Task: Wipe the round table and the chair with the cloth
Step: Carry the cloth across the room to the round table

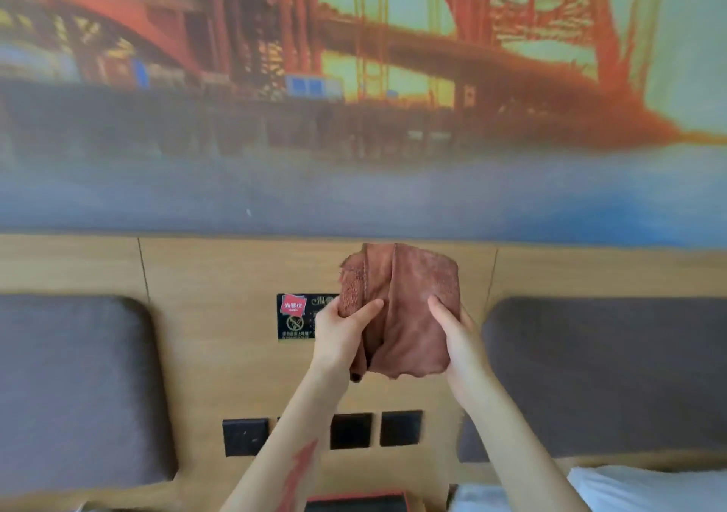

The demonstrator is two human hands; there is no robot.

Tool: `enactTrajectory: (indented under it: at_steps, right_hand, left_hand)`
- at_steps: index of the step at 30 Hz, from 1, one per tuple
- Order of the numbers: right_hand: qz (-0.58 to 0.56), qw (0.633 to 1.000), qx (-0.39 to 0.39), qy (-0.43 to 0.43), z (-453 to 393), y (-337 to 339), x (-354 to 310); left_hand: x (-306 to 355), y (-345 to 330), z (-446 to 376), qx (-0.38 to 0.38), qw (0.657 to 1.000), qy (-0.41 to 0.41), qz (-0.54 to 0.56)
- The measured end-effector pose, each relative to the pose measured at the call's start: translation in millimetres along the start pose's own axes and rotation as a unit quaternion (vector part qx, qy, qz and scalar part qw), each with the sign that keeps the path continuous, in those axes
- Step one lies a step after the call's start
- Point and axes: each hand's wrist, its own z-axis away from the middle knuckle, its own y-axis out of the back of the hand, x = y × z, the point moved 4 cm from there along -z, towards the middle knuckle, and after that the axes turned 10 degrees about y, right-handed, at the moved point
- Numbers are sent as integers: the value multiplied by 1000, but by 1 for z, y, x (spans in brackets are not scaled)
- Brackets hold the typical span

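A brown cloth (409,307) hangs folded in front of me at chest height, held up against the wooden wall panel. My left hand (340,336) pinches its left side with thumb across the front. My right hand (458,338) grips its right side, thumb on the fabric. Neither the round table nor the chair is in view.
A wooden headboard panel (220,275) carries a black no-smoking sign (293,317) and several black switch plates (350,431). Grey padded cushions flank it at left (74,389) and right (606,378). A white pillow (645,490) lies at bottom right. A bridge mural (354,79) fills the wall above.
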Motion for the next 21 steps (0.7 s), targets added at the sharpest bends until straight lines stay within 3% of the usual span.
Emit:
enactTrajectory:
  at_steps: [9,21]
  right_hand:
    - [-46,994,-42,91,14,-17,-90]
    - [-29,992,11,123,56,63,-127]
  left_hand:
    - [76,-10,42,-41,995,-60,67]
    - [60,-79,81,-148,983,-45,95]
